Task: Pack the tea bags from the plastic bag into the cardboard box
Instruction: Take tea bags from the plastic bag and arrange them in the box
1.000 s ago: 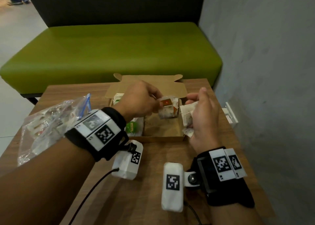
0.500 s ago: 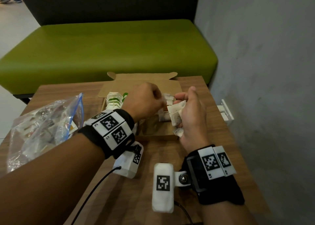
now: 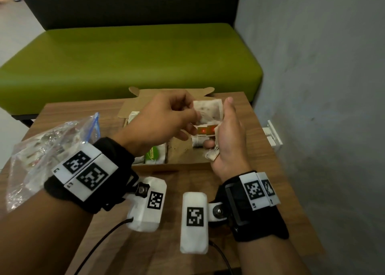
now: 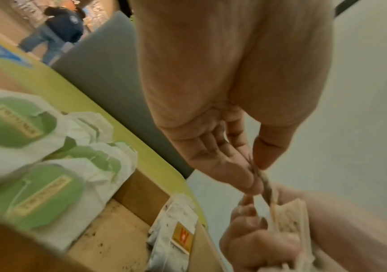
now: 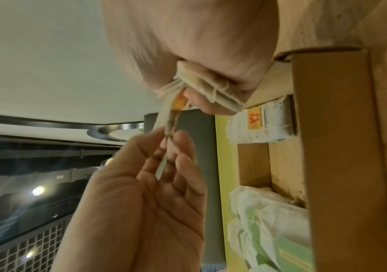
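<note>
Above the cardboard box (image 3: pixel 150 166), both hands (image 3: pixel 164 118) seemingly pinch one tea bag (image 3: pixel 208 111).

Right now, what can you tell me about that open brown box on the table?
The cardboard box is plain brown and shallow, lying flat on the wooden table, its lid flap folded back toward the green bench. Dark specks dot its bare floor. Green-tagged tea bags stand packed along its left side, and orange-tagged tea bags stand at the right. Both hands hover above it; neither visibly touches it.
</note>
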